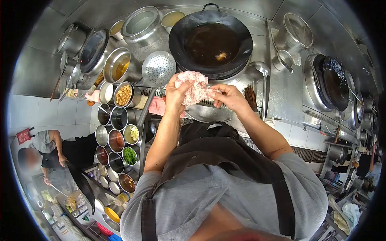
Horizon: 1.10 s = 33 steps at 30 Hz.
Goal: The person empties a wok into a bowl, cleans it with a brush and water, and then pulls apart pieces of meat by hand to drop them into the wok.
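Observation:
A flat, pale pink piece of raw meat with a whitish coating [196, 86] is held up in front of my chest. My left hand [177, 93] is closed around its left side, thumb on top. The fingers of my right hand [230, 96] pinch its lower right edge. Just beyond both hands sits a large black wok [179, 44] of dark oil, with a small golden piece [220, 56] floating in it. A perforated skimmer [158, 66] lies left of my left hand. To the right of my right hand are a ladle [260, 68] and a bamboo brush [249, 97].
Metal pots of sauces and ingredients, including fried pieces [123, 95] and chopped greens [130, 155], stand at left. Further left, another person [54, 148] holds a wok [82, 182]. At right are a strainer [297, 30] and a second wok [336, 84].

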Each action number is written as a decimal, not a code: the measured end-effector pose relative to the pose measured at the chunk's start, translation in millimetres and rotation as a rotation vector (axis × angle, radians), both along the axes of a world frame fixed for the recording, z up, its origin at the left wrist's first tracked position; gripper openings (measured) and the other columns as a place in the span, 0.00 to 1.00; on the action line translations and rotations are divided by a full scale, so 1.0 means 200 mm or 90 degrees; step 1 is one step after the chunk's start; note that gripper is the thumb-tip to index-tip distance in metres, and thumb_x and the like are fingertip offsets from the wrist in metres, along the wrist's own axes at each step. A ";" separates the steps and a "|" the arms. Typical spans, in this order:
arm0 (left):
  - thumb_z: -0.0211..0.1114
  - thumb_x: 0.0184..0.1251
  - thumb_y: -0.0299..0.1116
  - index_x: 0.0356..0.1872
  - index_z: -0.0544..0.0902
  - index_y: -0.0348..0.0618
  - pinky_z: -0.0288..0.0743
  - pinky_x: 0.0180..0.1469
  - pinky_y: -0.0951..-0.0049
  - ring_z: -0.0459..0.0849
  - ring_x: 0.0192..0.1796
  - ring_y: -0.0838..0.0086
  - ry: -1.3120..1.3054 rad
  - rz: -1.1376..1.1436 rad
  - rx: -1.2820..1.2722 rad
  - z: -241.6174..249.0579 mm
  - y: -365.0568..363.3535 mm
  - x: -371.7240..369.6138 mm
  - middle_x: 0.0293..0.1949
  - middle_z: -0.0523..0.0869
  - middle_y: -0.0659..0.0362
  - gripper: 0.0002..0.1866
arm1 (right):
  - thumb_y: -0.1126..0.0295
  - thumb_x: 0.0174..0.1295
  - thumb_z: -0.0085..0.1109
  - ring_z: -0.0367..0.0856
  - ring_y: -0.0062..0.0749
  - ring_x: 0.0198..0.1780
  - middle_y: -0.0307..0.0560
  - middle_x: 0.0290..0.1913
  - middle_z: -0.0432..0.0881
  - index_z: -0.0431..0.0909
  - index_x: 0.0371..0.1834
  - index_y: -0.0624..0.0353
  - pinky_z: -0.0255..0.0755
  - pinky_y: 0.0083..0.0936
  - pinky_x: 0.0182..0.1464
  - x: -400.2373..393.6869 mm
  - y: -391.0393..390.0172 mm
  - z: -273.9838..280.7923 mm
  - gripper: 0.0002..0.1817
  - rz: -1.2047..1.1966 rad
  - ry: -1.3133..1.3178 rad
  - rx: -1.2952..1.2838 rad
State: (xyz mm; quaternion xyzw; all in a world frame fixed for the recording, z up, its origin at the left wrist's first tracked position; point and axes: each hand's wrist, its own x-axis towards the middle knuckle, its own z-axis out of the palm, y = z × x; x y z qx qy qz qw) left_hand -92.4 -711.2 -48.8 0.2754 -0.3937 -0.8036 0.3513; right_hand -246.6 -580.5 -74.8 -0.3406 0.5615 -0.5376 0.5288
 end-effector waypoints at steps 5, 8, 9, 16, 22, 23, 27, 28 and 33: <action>0.65 0.56 0.18 0.42 0.77 0.35 0.83 0.42 0.69 0.86 0.38 0.69 -0.025 0.012 -0.013 0.03 0.00 -0.02 0.38 0.85 0.52 0.12 | 0.73 0.62 0.60 0.80 0.21 0.28 0.41 0.29 0.80 0.76 0.50 0.66 0.75 0.17 0.27 0.02 -0.01 -0.02 0.14 -0.032 0.011 -0.073; 0.66 0.55 0.18 0.42 0.77 0.35 0.83 0.42 0.68 0.86 0.38 0.68 -0.034 -0.002 -0.013 0.01 -0.01 -0.02 0.38 0.85 0.52 0.13 | 0.73 0.61 0.61 0.80 0.20 0.27 0.41 0.28 0.81 0.77 0.49 0.67 0.75 0.17 0.28 0.03 0.00 0.08 0.14 -0.044 0.017 -0.096; 0.66 0.55 0.18 0.43 0.77 0.35 0.83 0.42 0.68 0.86 0.38 0.68 -0.032 -0.014 -0.011 0.01 -0.01 -0.02 0.38 0.85 0.52 0.13 | 0.73 0.61 0.61 0.80 0.20 0.27 0.42 0.27 0.81 0.78 0.48 0.67 0.74 0.17 0.28 0.02 0.00 0.10 0.13 -0.043 0.046 -0.091; 0.64 0.56 0.18 0.43 0.77 0.33 0.84 0.42 0.64 0.87 0.39 0.64 -0.021 0.044 0.041 0.04 -0.05 0.02 0.38 0.85 0.50 0.13 | 0.75 0.63 0.58 0.80 0.23 0.25 0.46 0.28 0.82 0.77 0.44 0.70 0.75 0.18 0.28 -0.07 0.08 0.08 0.10 -0.091 -0.062 -0.069; 0.65 0.56 0.18 0.48 0.77 0.35 0.82 0.46 0.68 0.86 0.43 0.67 -0.088 -0.080 0.008 0.02 -0.05 0.04 0.43 0.84 0.51 0.17 | 0.74 0.63 0.58 0.81 0.24 0.26 0.46 0.34 0.82 0.75 0.40 0.65 0.75 0.17 0.26 -0.05 0.05 0.14 0.06 -0.127 -0.188 -0.103; 0.65 0.55 0.19 0.50 0.77 0.36 0.80 0.47 0.70 0.85 0.44 0.69 -0.122 -0.134 -0.037 0.00 -0.04 0.03 0.42 0.85 0.53 0.19 | 0.74 0.63 0.58 0.81 0.24 0.26 0.46 0.34 0.82 0.75 0.40 0.65 0.75 0.17 0.26 -0.04 0.04 0.15 0.06 -0.126 -0.187 -0.104; 0.67 0.54 0.21 0.59 0.74 0.37 0.76 0.53 0.72 0.82 0.49 0.71 -0.104 -0.288 -0.028 0.05 0.03 0.02 0.48 0.83 0.54 0.27 | 0.73 0.62 0.60 0.80 0.21 0.27 0.43 0.34 0.82 0.76 0.44 0.65 0.75 0.18 0.27 -0.04 0.00 0.11 0.10 -0.066 -0.026 -0.096; 0.69 0.54 0.24 0.61 0.73 0.38 0.74 0.56 0.72 0.80 0.51 0.73 -0.095 -0.321 -0.057 0.05 0.04 0.02 0.48 0.82 0.56 0.30 | 0.73 0.62 0.59 0.79 0.20 0.27 0.43 0.33 0.82 0.76 0.47 0.65 0.74 0.18 0.27 -0.03 -0.01 0.11 0.11 -0.051 0.062 -0.092; 0.72 0.52 0.26 0.56 0.77 0.36 0.75 0.51 0.75 0.82 0.46 0.77 -0.156 -0.344 -0.213 0.02 0.06 -0.04 0.46 0.84 0.56 0.27 | 0.73 0.58 0.57 0.82 0.26 0.30 0.49 0.33 0.84 0.77 0.48 0.68 0.76 0.26 0.35 -0.02 -0.03 0.11 0.15 -0.017 0.252 -0.080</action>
